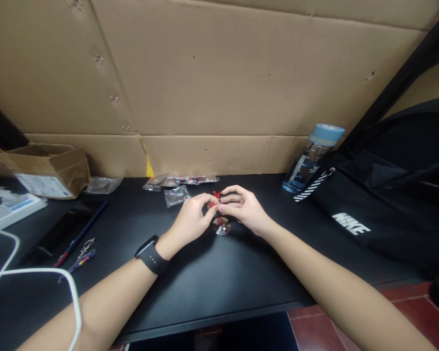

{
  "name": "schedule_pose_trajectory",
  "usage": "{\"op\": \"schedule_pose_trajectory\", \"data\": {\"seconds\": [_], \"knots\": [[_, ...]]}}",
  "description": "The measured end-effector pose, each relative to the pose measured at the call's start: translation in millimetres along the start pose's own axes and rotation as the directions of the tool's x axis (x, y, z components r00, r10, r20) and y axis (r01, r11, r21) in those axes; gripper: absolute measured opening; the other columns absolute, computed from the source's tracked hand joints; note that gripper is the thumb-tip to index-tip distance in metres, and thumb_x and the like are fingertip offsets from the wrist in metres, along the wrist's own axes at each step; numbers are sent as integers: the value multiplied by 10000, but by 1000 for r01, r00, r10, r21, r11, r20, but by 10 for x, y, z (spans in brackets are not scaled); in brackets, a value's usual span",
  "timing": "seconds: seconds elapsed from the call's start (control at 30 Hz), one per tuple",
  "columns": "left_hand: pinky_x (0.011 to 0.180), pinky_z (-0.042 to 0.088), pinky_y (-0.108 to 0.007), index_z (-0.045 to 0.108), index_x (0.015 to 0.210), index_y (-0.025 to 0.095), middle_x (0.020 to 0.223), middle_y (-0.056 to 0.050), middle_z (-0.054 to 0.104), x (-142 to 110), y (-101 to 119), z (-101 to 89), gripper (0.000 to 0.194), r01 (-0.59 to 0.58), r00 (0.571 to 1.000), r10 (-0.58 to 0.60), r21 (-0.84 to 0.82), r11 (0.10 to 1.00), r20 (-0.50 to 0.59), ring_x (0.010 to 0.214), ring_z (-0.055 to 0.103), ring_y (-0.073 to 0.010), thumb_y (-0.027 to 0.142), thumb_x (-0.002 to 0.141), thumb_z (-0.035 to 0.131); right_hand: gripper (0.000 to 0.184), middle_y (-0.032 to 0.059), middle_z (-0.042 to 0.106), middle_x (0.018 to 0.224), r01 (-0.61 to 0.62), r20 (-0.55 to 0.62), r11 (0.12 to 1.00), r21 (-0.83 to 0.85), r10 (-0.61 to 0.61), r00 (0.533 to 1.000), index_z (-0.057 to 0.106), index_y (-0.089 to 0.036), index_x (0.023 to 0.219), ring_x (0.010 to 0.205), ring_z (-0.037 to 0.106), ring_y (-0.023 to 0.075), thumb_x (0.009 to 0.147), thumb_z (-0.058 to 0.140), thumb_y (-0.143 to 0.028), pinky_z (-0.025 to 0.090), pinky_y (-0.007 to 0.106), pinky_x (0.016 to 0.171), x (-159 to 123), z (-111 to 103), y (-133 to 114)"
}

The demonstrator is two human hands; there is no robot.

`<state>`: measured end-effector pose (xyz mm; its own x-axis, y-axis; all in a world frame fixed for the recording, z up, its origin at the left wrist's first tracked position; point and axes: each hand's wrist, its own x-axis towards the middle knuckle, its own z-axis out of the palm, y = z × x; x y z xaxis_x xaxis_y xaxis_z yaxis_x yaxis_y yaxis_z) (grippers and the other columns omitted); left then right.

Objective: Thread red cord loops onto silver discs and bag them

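Observation:
My left hand [194, 212], with a dark watch on its wrist, pinches a red cord [212, 204] between thumb and fingertips. Opposite it, my right hand [246, 208] has its thumb and forefinger closed on the same bit of cord, fingertips nearly touching the left ones. Loose red strands [216, 194] stick up just behind the fingers. Below them a shiny round metal disc [221, 226], which looks like a small finger cymbal, lies on the black table [219, 282] with red cord at its centre. My fingers partly hide the cord and whatever is behind it.
Clear plastic packets [177, 195] lie behind my hands. On the right stand a blue-lidded bottle [307, 158] and a black bag [380, 209]. To the left are an open cardboard box [68, 168], a phone [60, 234], a pen [82, 233], a keychain [82, 258] and a white cable [71, 287].

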<state>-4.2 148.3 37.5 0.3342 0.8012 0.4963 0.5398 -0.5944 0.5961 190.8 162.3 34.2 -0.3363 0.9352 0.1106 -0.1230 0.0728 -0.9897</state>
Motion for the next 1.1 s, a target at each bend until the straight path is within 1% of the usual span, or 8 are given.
{"op": "schedule_pose_trajectory", "data": {"seconds": [0.13, 0.3, 0.47, 0.63, 0.7, 0.77, 0.9, 1.1], "knots": [[789, 493, -307, 693, 904, 192, 910, -34, 743, 0, 4, 4, 89, -4, 1000, 5, 45, 999, -30, 820, 683, -194, 182, 936, 611, 524, 74, 772, 1039, 40, 13, 999, -11, -39, 999, 617, -206, 1081, 937, 773, 225, 678, 928, -331, 645, 369, 841, 2, -22, 0], [807, 499, -308, 693, 895, 198, 913, -32, 745, -19, 40, 21, 98, -52, 994, 63, 116, 992, -94, 838, 689, -197, 155, 930, 612, 607, 75, 764, 1061, 71, 59, 997, -29, -70, 996, 608, -211, 1131, 1003, 761, 239, 636, 950, -288, 624, 415, 932, 15, -65, 7], [772, 528, -276, 718, 916, 214, 870, -2, 772, -15, 69, 8, 112, 22, 995, -21, 6, 1000, -93, 771, 712, -171, 156, 914, 623, 611, 65, 765, 1031, 73, 65, 997, -16, -72, 995, 615, -212, 1110, 967, 767, 236, 609, 962, -266, 638, 419, 908, 22, -58, 25], [764, 570, -275, 768, 951, 219, 890, -6, 807, 0, 2, -38, 113, 86, 996, -90, -120, 989, -27, 788, 756, -190, 233, 913, 663, 618, 64, 775, 1030, 66, 14, 998, -7, -66, 998, 615, -218, 1095, 980, 768, 242, 592, 968, -286, 634, 426, 916, 35, -62, 16], [796, 576, -297, 784, 972, 228, 933, -17, 817, 5, -36, -54, 123, 59, 998, -60, -83, 995, -5, 816, 766, -208, 278, 914, 688, 613, 64, 780, 1023, 48, -12, 999, 1, -48, 999, 612, -219, 1091, 959, 772, 239, 597, 964, -308, 634, 426, 907, 41, -70, 9], [835, 572, -316, 789, 984, 237, 980, -25, 819, 13, -70, -64, 125, -11, 1000, 11, -4, 1000, -5, 852, 767, -220, 293, 920, 697, 608, 68, 783, 1022, 33, -21, 999, 30, -32, 999, 613, -216, 1091, 941, 773, 232, 602, 961, -316, 633, 421, 899, 44, -75, 5], [858, 567, -316, 772, 1005, 229, 1001, -38, 806, 24, -115, -66, 121, -146, 989, 148, 112, 983, -9, 871, 755, -213, 246, 945, 668, 609, 62, 787, 993, 5, -14, 994, 111, -3, 1000, 629, -206, 1096, 905, 773, 213, 594, 965, -284, 636, 398, 876, 40, -59, 10], [829, 571, -312, 746, 1046, 213, 991, -62, 779, 9, -166, -76, 164, -235, 971, 238, 191, 953, 8, 874, 734, -206, 246, 996, 594, 613, 49, 787, 975, 7, -6, 990, 142, -6, 1000, 648, -207, 1081, 903, 771, 207, 565, 975, -263, 630, 378, 873, 20, -18, 26]]}}
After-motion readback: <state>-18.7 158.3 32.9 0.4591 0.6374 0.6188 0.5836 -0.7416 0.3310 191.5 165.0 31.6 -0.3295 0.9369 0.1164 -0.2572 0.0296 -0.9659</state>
